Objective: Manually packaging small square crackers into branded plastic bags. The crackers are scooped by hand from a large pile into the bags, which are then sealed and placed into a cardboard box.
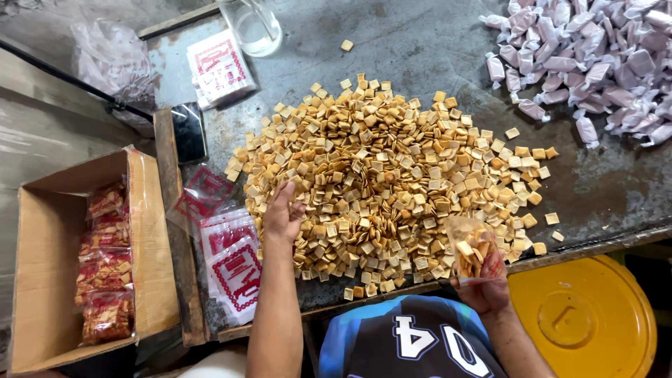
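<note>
- A small clear plastic bag (470,252), partly filled with square crackers, was held at the near edge of the table, just in front of the person's chest.
- The right hand (488,285) gripped that bag from below, fingers closed round its lower end, with the open mouth tilted toward the pile.
- The left hand (282,213) rested on the left edge of the cracker pile (388,175), fingers curled loosely into the crackers; whether it held any could not be told.
- The pile spread wide across the middle of the grey metal table (427,42), with a few loose crackers scattered at its fringes.
- Just left of the left hand lay a stack of empty flat bags with red print (231,262), overlapping one another at the table's near left corner.
- Further left, a cardboard box (49,280) stood open, with filled red packets (105,259) lined along its inner side.
- A heap of wrapped pale sweets (595,63) lay at the far right of the table, well apart from the crackers.
- A clear glass container (252,28) stood at the far edge.
- A round yellow lid (584,315) sat below the table's near right edge.
</note>
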